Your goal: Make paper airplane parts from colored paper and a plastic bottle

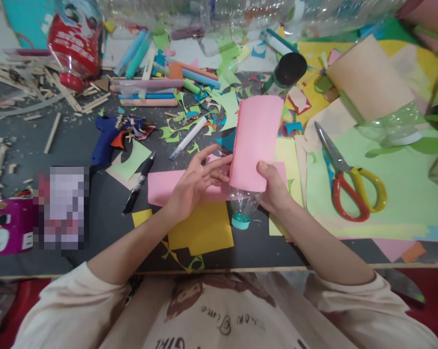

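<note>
A clear plastic bottle with a green cap, wrapped in pink paper, is tilted cap-down in front of me. My right hand grips its lower right side, the thumb lying on the pink paper. On the other side my left hand has its fingers spread, the fingertips at the left edge of the wrap; whether they touch it I cannot tell. Beneath my left hand lies a pink paper strip. Yellow paper is below that on the dark table.
Scissors lie at right on green paper. A blue glue gun, a black marker and a white pen are at left. Paper scraps, sticks and several markers cover the back. A red-labelled bottle and a brown-wrapped bottle stand farther off.
</note>
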Demonstrator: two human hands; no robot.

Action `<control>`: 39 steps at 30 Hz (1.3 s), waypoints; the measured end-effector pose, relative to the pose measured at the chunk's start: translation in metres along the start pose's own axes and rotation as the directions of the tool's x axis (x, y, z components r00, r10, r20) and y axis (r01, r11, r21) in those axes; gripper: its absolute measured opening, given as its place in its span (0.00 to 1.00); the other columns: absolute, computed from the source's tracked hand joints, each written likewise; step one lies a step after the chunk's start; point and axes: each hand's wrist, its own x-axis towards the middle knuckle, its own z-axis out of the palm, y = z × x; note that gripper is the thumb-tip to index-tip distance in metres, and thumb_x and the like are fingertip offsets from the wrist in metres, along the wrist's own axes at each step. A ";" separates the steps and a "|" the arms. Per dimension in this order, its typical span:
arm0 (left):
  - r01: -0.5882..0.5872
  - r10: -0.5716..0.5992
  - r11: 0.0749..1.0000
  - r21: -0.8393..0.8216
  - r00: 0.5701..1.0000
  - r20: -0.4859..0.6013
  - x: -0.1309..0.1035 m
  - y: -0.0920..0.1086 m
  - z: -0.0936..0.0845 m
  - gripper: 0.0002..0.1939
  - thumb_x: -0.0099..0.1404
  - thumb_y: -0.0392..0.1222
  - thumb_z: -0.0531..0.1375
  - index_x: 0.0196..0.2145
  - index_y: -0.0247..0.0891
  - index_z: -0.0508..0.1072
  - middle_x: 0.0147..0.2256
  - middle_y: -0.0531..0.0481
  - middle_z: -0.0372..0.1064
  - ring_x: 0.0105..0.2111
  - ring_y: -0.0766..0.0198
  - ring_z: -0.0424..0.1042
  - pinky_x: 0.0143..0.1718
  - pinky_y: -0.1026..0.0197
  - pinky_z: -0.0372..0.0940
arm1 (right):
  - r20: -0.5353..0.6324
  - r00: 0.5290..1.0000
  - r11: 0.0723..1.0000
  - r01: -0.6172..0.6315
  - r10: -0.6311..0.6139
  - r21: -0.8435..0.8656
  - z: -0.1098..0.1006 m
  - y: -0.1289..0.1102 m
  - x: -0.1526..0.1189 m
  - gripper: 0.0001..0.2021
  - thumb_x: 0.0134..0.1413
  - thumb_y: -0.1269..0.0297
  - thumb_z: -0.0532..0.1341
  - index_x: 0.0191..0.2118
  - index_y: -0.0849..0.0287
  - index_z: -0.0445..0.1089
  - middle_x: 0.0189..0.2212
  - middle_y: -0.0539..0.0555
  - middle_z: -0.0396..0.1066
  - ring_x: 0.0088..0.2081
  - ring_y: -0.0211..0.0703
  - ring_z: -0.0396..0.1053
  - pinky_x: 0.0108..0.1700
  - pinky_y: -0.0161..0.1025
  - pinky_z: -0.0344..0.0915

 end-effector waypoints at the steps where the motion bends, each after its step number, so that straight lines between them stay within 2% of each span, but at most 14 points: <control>1: -0.032 0.032 0.998 0.048 0.999 0.010 -0.001 -0.002 -0.002 0.26 0.63 0.56 0.60 0.55 0.45 0.66 0.53 0.46 0.73 0.38 0.62 0.75 0.43 0.58 0.67 | -0.001 1.000 1.000 -0.003 0.003 0.002 0.000 0.000 0.000 0.31 0.35 0.38 0.66 0.44 0.54 0.70 0.41 0.58 0.77 0.49 0.58 0.73 0.48 0.54 0.73; 6: -0.184 0.169 0.941 0.282 0.983 0.078 -0.009 -0.009 -0.007 0.26 0.69 0.57 0.53 0.61 0.47 0.62 0.57 0.45 0.69 0.48 0.57 0.73 0.51 0.55 0.65 | -0.002 1.000 1.000 -0.017 0.017 -0.011 0.000 -0.002 -0.002 0.29 0.36 0.37 0.65 0.42 0.52 0.70 0.40 0.56 0.77 0.49 0.59 0.73 0.48 0.55 0.72; 11: -0.293 0.235 0.869 0.399 0.954 0.188 -0.013 -0.008 -0.010 0.24 0.72 0.55 0.49 0.62 0.47 0.60 0.58 0.44 0.68 0.53 0.57 0.71 0.55 0.54 0.65 | -0.004 1.000 1.000 -0.018 0.017 -0.010 -0.001 -0.002 -0.001 0.29 0.37 0.36 0.64 0.41 0.53 0.71 0.39 0.56 0.78 0.49 0.58 0.73 0.47 0.54 0.73; 14: -0.345 0.292 0.841 0.418 0.938 0.186 -0.011 -0.009 -0.013 0.24 0.72 0.55 0.50 0.60 0.46 0.63 0.51 0.44 0.74 0.51 0.57 0.73 0.51 0.53 0.69 | -0.019 1.000 0.998 0.002 -0.001 0.069 -0.002 -0.001 0.001 0.28 0.38 0.36 0.63 0.37 0.55 0.73 0.37 0.58 0.78 0.48 0.58 0.74 0.46 0.53 0.74; 17: -0.396 0.386 0.796 0.457 0.915 0.121 -0.008 -0.009 -0.013 0.23 0.71 0.56 0.51 0.57 0.42 0.66 0.45 0.45 0.75 0.47 0.59 0.75 0.46 0.56 0.71 | -0.019 1.000 0.989 0.025 -0.023 0.144 -0.003 0.000 0.002 0.27 0.38 0.37 0.64 0.36 0.56 0.73 0.37 0.58 0.78 0.48 0.57 0.74 0.46 0.52 0.75; 19: -0.396 0.449 0.741 0.542 0.893 0.038 -0.007 -0.006 -0.012 0.18 0.70 0.52 0.54 0.52 0.40 0.70 0.39 0.48 0.75 0.38 0.65 0.75 0.38 0.63 0.71 | -0.003 1.000 0.985 0.024 -0.024 0.173 -0.004 0.001 0.002 0.26 0.39 0.38 0.65 0.37 0.57 0.73 0.38 0.58 0.78 0.48 0.56 0.75 0.47 0.51 0.75; 21: -0.355 0.475 0.683 0.638 0.880 -0.020 -0.007 -0.002 -0.011 0.13 0.69 0.47 0.57 0.47 0.39 0.72 0.30 0.53 0.71 0.26 0.72 0.69 0.27 0.68 0.65 | 0.012 1.000 0.982 0.018 -0.021 0.186 -0.004 0.001 0.002 0.26 0.40 0.38 0.65 0.38 0.56 0.73 0.38 0.57 0.78 0.48 0.56 0.74 0.47 0.52 0.75; 22: -0.333 0.468 0.651 0.682 0.884 -0.015 -0.007 0.000 -0.010 0.11 0.69 0.45 0.58 0.45 0.39 0.73 0.28 0.55 0.68 0.23 0.73 0.66 0.23 0.69 0.61 | 0.018 1.000 0.983 0.016 -0.020 0.185 -0.005 0.001 0.002 0.26 0.40 0.38 0.65 0.38 0.56 0.73 0.38 0.57 0.78 0.48 0.56 0.74 0.48 0.52 0.75; 25: -0.367 0.407 0.513 0.776 0.900 0.156 -0.007 0.004 -0.009 0.13 0.70 0.43 0.56 0.48 0.38 0.74 0.27 0.54 0.66 0.25 0.71 0.63 0.24 0.67 0.58 | 0.025 0.999 0.986 0.015 -0.019 0.165 -0.004 0.001 0.002 0.26 0.41 0.39 0.64 0.38 0.56 0.73 0.38 0.57 0.78 0.50 0.56 0.73 0.50 0.53 0.73; 27: -0.444 0.358 0.424 0.789 0.883 0.305 -0.007 0.003 -0.008 0.17 0.72 0.42 0.52 0.55 0.40 0.71 0.30 0.52 0.65 0.30 0.68 0.64 0.30 0.65 0.61 | 0.025 0.999 0.989 0.018 -0.022 0.150 -0.004 0.000 0.002 0.26 0.40 0.39 0.65 0.38 0.56 0.73 0.38 0.57 0.78 0.52 0.56 0.72 0.51 0.53 0.72; 29: -0.504 0.329 0.379 0.776 0.858 0.396 -0.008 0.000 -0.007 0.20 0.73 0.41 0.50 0.60 0.42 0.66 0.32 0.52 0.63 0.33 0.66 0.64 0.34 0.63 0.63 | 0.018 1.000 0.990 0.018 -0.021 0.140 -0.003 -0.001 0.002 0.25 0.39 0.39 0.65 0.37 0.56 0.74 0.39 0.57 0.78 0.53 0.57 0.71 0.53 0.54 0.71; 35: -0.585 0.355 0.321 0.744 0.803 0.478 -0.010 -0.002 -0.006 0.21 0.72 0.41 0.52 0.61 0.40 0.65 0.31 0.52 0.61 0.33 0.65 0.63 0.34 0.61 0.62 | -0.004 1.000 0.995 -0.015 0.015 0.102 -0.003 0.000 0.000 0.26 0.41 0.38 0.63 0.38 0.54 0.74 0.39 0.59 0.78 0.53 0.58 0.71 0.53 0.56 0.70; 37: -0.591 0.356 0.341 0.731 0.801 0.482 -0.011 0.000 -0.006 0.20 0.72 0.41 0.53 0.59 0.41 0.67 0.31 0.52 0.62 0.33 0.65 0.63 0.34 0.61 0.62 | -0.002 1.000 0.993 -0.002 0.002 0.120 -0.004 0.000 0.000 0.28 0.41 0.37 0.63 0.39 0.56 0.73 0.38 0.59 0.78 0.52 0.58 0.72 0.52 0.56 0.71; 39: -0.570 0.379 0.390 0.723 0.815 0.439 -0.010 0.002 -0.008 0.17 0.72 0.42 0.52 0.55 0.43 0.72 0.31 0.51 0.63 0.32 0.66 0.64 0.34 0.62 0.63 | 0.004 1.000 0.990 0.002 -0.003 0.138 -0.005 0.001 0.001 0.29 0.40 0.36 0.63 0.40 0.57 0.73 0.38 0.58 0.78 0.51 0.58 0.73 0.50 0.55 0.72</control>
